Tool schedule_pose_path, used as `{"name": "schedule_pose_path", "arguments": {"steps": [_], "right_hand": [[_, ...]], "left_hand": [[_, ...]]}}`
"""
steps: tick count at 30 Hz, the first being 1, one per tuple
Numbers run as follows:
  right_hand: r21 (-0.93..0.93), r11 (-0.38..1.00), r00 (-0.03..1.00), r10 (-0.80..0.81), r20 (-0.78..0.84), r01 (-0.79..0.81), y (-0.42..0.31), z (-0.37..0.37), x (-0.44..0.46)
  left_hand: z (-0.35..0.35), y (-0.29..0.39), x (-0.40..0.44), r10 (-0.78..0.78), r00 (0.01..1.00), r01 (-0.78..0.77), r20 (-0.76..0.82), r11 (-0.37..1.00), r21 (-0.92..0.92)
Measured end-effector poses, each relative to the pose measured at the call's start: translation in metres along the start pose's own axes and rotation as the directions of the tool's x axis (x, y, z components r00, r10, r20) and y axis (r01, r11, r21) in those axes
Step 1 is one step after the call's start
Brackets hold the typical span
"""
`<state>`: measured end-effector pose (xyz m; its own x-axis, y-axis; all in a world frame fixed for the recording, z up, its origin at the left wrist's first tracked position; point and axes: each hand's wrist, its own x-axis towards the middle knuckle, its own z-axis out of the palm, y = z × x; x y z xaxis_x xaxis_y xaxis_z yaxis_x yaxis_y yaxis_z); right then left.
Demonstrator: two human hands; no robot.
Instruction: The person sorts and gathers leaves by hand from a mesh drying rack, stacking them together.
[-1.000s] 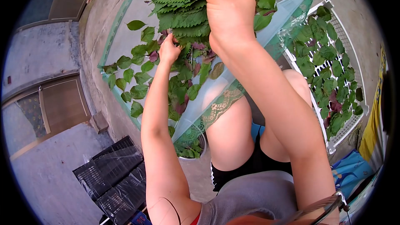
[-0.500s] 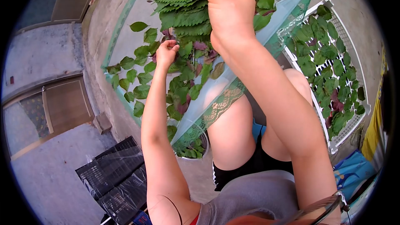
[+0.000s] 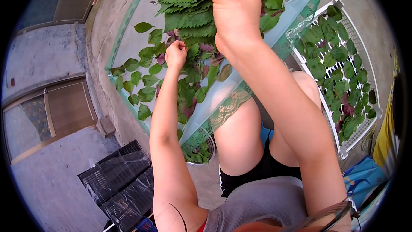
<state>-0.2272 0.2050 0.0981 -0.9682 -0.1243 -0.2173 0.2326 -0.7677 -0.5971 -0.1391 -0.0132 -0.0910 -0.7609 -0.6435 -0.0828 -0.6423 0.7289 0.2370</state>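
Observation:
A thick stack of green serrated leaves (image 3: 189,9) is gripped by its stems in my right hand (image 3: 238,11), thumb pressed over the fingers. Below and left of the stack, my left hand (image 3: 176,54) has its fingers curled together among loose leaves; anything between them is too small to make out. Green and purple leaves (image 3: 147,94) lie scattered on the pale cloth (image 3: 128,39) with a green lace border, which covers the surface before me and hangs over my leg.
A white slatted crate (image 3: 369,75) with spread leaves stands at the right. Under the cloth's edge is a round container (image 3: 211,148) of leaves. Black plastic-wrapped trays (image 3: 116,176) lie at the lower left. Blue fabric (image 3: 365,176) is at the lower right.
My left hand dropped away from the stack's lower edge, then moved slightly right, with its fingers now curled in. My right hand still holds the stack in nearly the same place.

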Motion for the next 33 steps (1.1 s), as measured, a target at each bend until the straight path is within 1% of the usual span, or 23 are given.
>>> {"name": "schedule_pose_path", "arguments": {"steps": [3,5,6,7,8,9,11,12,15,17,19,21,22,23,24,25,26,27,28,29,31,32,33], "right_hand": [[-0.007,1.0,1.0,0.004,0.006,-0.004,-0.002,0.0,-0.001],[-0.006,1.0,1.0,0.009,0.006,-0.009,-0.003,0.001,-0.001],[-0.001,1.0,1.0,0.012,0.002,-0.012,-0.002,0.001,-0.002],[0.004,1.0,1.0,0.014,-0.001,-0.014,-0.002,0.001,-0.002],[0.005,1.0,1.0,0.013,0.0,-0.013,-0.001,0.0,-0.001],[-0.003,1.0,1.0,0.002,0.002,-0.002,0.001,-0.001,0.001],[-0.007,1.0,1.0,-0.01,0.006,0.01,0.002,-0.002,0.001],[-0.021,1.0,1.0,-0.007,0.001,0.007,0.002,-0.003,0.001],[-0.02,1.0,1.0,-0.015,-0.001,0.015,0.004,-0.004,0.0],[-0.004,0.999,0.999,-0.032,0.007,0.032,0.003,-0.003,-0.002],[-0.063,0.998,0.999,-0.032,-0.018,0.03,0.001,-0.001,-0.006],[-0.068,0.997,0.999,-0.021,-0.024,0.019,-0.002,0.002,-0.01],[-0.113,0.993,0.999,0.034,0.026,-0.031,0.001,-0.001,-0.01],[-0.163,0.983,0.993,0.094,0.073,-0.081,0.004,-0.003,-0.01],[-0.2,0.974,0.984,0.128,0.123,-0.102,0.008,-0.005,-0.008],[-0.2,0.975,0.984,0.127,0.128,-0.1,0.008,-0.006,-0.009],[-0.272,0.957,0.967,0.163,0.197,-0.106,0.008,-0.006,-0.011],[-0.342,0.934,0.943,0.204,0.263,-0.107,0.009,-0.006,-0.013],[-0.351,0.936,0.943,0.148,0.298,-0.036,0.014,-0.004,-0.013],[-0.35,0.936,0.94,0.149,0.305,-0.035,0.016,-0.004,-0.014],[-0.414,0.91,0.884,0.222,0.411,-0.036,0.018,-0.007,-0.016],[-0.469,0.883,0.87,0.253,0.424,-0.028,0.019,-0.007,-0.016],[-0.469,0.883,0.867,0.254,0.429,-0.027,0.019,-0.008,-0.016]], "left_hand": [[-0.002,-0.004,0.001,0.005,1.0,-0.005,-0.021,1.0,0.022],[-0.002,-0.007,0.001,0.126,0.984,-0.115,-0.13,0.989,0.089],[-0.004,-0.01,0.002,0.126,0.983,-0.115,-0.131,0.989,0.089],[-0.009,-0.012,0.003,0.058,0.996,-0.069,-0.06,0.976,-0.205],[-0.013,-0.014,0.003,0.014,1.0,0.001,0.027,0.878,-0.478],[-0.016,-0.014,0.002,0.014,1.0,0.0,0.026,0.878,-0.478],[-0.022,-0.016,-0.002,0.021,0.997,-0.067,-0.071,0.656,-0.752],[-0.025,-0.017,-0.004,0.02,0.997,-0.069,-0.074,0.657,-0.751],[-0.049,-0.009,-0.014,-0.113,0.99,-0.014,-0.08,0.493,-0.87],[-0.067,0.0,-0.022,-0.14,0.979,-0.069,-0.15,0.468,-0.881],[-0.09,0.013,-0.032,-0.162,0.955,-0.166,-0.248,0.4,-0.901],[-0.12,0.029,-0.042,-0.183,0.9,-0.328,-0.395,0.311,-0.892],[-0.134,0.029,-0.044,-0.165,0.873,-0.389,-0.459,0.332,-0.859],[-0.149,0.035,-0.05,-0.15,0.85,-0.453,-0.506,0.284,-0.845],[-0.163,0.043,-0.058,-0.136,0.861,-0.452,-0.49,0.237,-0.86],[-0.178,0.051,-0.065,-0.122,0.871,-0.45,-0.477,0.192,-0.872],[-0.191,0.058,-0.075,-0.125,0.867,-0.456,-0.483,0.192,-0.869],[-0.201,0.067,-0.085,-0.049,0.891,-0.442,-0.451,0.131,-0.887],[-0.208,0.074,-0.093,0.029,0.907,-0.421,-0.42,0.072,-0.904],[-0.212,0.079,-0.099,0.025,0.904,-0.427,-0.426,0.072,-0.901],[-0.214,0.088,-0.108,0.013,0.893,-0.451,-0.451,0.049,-0.891],[-0.212,0.086,-0.109,0.009,0.891,-0.454,-0.454,0.049,-0.89],[-0.21,0.084,-0.109,0.041,0.871,-0.491,-0.49,0.122,-0.862]]}}
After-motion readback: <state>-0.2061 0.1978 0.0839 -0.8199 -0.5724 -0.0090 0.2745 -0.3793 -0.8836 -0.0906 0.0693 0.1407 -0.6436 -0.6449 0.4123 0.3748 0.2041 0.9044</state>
